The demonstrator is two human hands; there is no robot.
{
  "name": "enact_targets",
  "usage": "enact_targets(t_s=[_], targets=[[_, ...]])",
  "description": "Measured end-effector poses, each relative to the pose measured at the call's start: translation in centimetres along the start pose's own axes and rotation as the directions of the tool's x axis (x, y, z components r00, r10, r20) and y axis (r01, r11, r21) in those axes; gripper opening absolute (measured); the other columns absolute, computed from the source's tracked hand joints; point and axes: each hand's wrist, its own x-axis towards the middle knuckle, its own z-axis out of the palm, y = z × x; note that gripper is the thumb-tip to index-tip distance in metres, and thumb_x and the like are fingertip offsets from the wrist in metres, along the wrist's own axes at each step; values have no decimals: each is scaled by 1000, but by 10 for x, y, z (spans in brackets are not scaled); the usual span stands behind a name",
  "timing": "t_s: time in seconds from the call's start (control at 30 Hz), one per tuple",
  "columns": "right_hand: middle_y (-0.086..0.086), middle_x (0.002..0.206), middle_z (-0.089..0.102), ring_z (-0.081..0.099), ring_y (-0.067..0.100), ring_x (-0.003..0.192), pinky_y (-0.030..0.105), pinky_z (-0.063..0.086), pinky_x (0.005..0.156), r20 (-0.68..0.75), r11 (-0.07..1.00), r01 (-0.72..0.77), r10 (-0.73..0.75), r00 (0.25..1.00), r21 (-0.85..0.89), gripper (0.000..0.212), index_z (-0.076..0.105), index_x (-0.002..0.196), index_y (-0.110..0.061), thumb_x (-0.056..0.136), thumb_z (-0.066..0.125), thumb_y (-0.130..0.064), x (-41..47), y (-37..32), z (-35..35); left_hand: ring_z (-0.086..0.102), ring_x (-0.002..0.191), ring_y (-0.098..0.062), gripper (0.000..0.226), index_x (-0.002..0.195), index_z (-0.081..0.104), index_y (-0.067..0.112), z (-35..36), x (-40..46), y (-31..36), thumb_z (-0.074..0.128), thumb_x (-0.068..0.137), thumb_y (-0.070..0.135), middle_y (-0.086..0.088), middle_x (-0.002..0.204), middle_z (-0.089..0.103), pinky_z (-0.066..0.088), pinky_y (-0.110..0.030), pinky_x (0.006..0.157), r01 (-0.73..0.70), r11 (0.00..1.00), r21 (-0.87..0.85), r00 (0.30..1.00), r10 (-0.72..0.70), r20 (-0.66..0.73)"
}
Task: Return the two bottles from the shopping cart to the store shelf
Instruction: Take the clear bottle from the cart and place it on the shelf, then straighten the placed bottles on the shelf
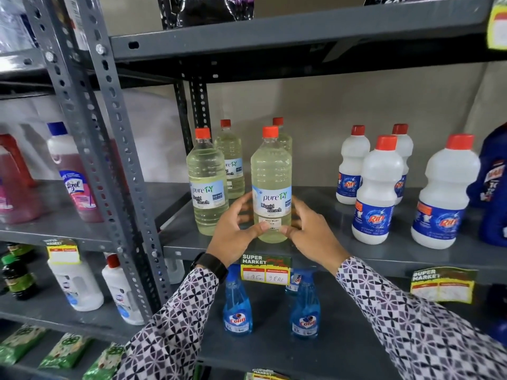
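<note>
A clear liquid bleach bottle [271, 174] with a red cap stands upright at the front edge of the grey shelf [323, 250]. My left hand [236, 234] and my right hand [310, 231] both wrap its lower half, thumbs touching the label. A second bleach bottle of the same kind [207, 182] stands just to its left, free of my hands. Two more such bottles [230, 157] stand behind them. The shopping cart is out of view.
White Rin bottles [377, 193] with red caps stand to the right on the same shelf, a dark blue jug [493, 185] beyond them. Blue Colin spray bottles [237, 305] stand on the shelf below. A perforated grey upright [115, 165] divides off the left bay with Lizol bottles [74, 174].
</note>
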Motion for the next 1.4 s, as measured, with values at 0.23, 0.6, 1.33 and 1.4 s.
enact_targets(t_s=[0.23,0.6,1.33,1.4], targets=[[-6,152,60,61,13,135,40,51,115,-4,1000,-6,6,1000,14,82,32,162,-32,94,74,-14,-12,-9,-12,64,125,-11,87,158,35,32,4,-13,13,81,84,32,9,142,63,56,-41,105,-3,999,38,1000,3,-5],[-6,110,77,75,8,96,19,60,86,-345,973,231,-213,914,9,44,70,132,-23,92,74,-5,-108,47,-159,64,67,-5,10,102,78,20,151,-75,127,71,95,19,7,78,74,57,-26,69,-198,979,-52,958,182,-222],[2,129,73,71,17,115,44,58,105,-136,984,-165,172,976,63,56,56,142,-15,91,78,-11,-107,195,-417,71,108,-21,36,129,59,14,443,-8,188,71,95,18,-2,116,72,58,-28,90,75,997,18,988,-77,134],[5,130,72,71,15,112,40,59,101,-152,983,-160,173,973,90,58,52,147,-11,94,74,-8,-115,200,-425,69,101,-16,43,134,57,13,452,-10,195,72,94,17,-4,118,71,57,-14,77,62,998,12,985,-64,160]])
